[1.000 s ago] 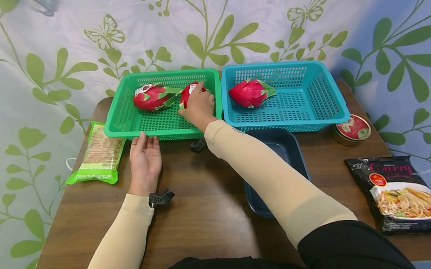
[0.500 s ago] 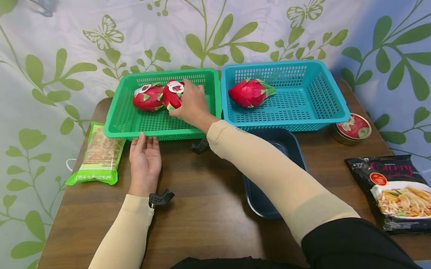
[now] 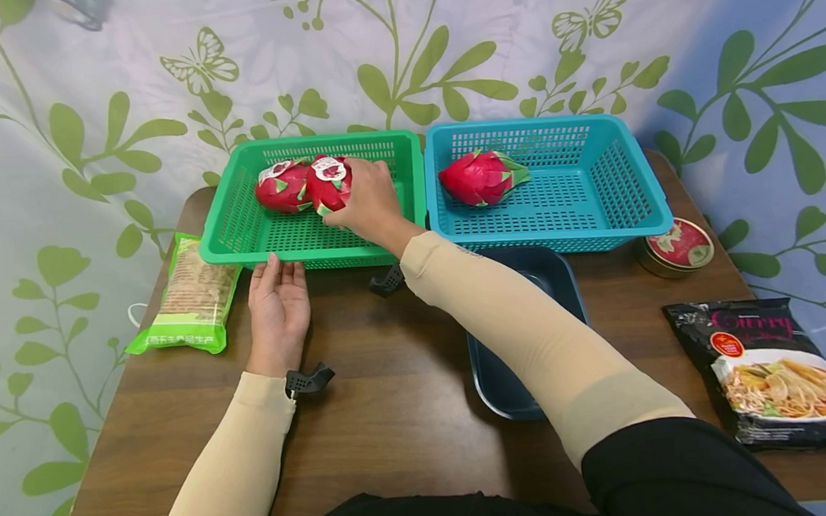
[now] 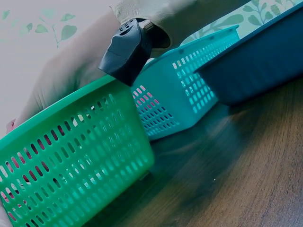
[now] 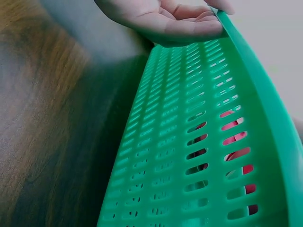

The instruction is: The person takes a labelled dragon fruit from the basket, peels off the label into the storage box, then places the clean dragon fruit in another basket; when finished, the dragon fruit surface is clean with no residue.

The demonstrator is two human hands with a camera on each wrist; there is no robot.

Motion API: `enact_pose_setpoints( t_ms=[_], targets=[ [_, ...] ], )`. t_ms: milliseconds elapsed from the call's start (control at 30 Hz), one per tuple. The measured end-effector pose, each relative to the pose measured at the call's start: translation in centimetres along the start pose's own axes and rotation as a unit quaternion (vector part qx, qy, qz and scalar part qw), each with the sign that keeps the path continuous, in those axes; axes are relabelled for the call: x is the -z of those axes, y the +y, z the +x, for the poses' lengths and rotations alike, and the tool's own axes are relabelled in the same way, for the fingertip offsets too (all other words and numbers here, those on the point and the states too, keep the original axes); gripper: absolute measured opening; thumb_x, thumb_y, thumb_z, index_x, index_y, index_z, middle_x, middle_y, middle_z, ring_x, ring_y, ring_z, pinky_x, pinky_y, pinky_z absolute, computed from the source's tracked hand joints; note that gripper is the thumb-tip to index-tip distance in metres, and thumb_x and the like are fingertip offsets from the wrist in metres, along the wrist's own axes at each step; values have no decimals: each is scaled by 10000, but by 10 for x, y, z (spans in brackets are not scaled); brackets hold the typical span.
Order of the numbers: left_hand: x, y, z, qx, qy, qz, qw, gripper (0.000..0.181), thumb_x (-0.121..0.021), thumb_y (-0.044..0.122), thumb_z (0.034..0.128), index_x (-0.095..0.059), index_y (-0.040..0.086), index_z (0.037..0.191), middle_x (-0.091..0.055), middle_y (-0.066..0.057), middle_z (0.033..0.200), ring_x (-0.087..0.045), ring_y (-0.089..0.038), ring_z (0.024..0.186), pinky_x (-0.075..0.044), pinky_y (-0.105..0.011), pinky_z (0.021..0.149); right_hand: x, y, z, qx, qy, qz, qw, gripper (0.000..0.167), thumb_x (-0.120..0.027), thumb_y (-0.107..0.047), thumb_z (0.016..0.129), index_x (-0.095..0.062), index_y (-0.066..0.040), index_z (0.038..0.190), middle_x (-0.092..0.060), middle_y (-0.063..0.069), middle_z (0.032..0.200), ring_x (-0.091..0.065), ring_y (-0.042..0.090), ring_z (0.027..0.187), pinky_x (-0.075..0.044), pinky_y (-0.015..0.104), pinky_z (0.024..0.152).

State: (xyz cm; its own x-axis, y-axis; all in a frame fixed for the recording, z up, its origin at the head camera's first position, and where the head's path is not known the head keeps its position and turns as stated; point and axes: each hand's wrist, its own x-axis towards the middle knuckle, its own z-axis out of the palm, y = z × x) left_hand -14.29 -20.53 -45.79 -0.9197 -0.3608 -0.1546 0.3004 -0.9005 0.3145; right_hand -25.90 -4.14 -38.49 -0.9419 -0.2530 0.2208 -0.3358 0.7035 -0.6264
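Head view: our wooden table (image 3: 393, 401) stands by a leaf-patterned backdrop (image 3: 433, 4) — our right hand (image 3: 369, 201) grips a dragon fruit (image 3: 325, 191) inside the green basket (image 3: 342, 254); our left hand (image 3: 281, 313) holds its near rim.

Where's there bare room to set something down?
Bare tabletop lies between the left forearm and dark tray, and the blue basket is free on its right. The green basket is crowded: the right hand holds one dragon fruit beside another.

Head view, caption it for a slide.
Right hand grips a dragon fruit in the green basket; left hand holds its rim.
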Motion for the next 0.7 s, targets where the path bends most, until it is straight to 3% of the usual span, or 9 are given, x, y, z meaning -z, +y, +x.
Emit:
enact_pose_setpoints(
  t_ms=[267, 467, 600, 700],
  targets=[
    [1, 0, 0, 1, -25, 9, 10000, 211, -674, -28, 1007, -473, 34, 984, -574, -146, 997, -603, -271, 883, -566, -372, 876, 8, 1, -2, 395, 306, 281, 9984, 923, -943, -382, 765, -489, -49, 1497, -576, 45, 1418, -448, 197, 1302, -493, 291, 931],
    [1, 1, 0, -15, -10, 49, 10000, 214, -676, -33, 1006, -473, 30, 980, -582, -154, 1004, -611, -272, 884, -562, -374, 889, 31, -8, -8, 791, 228, 598, 9948, 967, -953, -394, 755, -478, -71, 1534, -559, 31, 1453, -438, 173, 1311, -508, 269, 918],
    [1, 1, 1, -20, -126, 120, 9998, 196, -664, -19, 1017, -475, 20, 987, -574, -162, 1019, -608, -271, 906, -554, -368, 909, 55, -22, -25, 1462, -29, 856, 9855, 979, -962, -408, 745, -489, -83, 1538, -555, 31, 1452, -431, 162, 1308, -526, 238, 884],
    [0, 1, 2, 59, -166, 83, 9998, 163, -645, -25, 1031, -488, 10, 1004, -593, -162, 1013, -620, -265, 899, -564, -359, 892, 71, -32, -47, 2272, -291, 1038, 9679, 975, -974, -393, 729, -514, -59, 1520, -559, 49, 1454, -438, 156, 1306, -523, 232, 896]
  ],
)
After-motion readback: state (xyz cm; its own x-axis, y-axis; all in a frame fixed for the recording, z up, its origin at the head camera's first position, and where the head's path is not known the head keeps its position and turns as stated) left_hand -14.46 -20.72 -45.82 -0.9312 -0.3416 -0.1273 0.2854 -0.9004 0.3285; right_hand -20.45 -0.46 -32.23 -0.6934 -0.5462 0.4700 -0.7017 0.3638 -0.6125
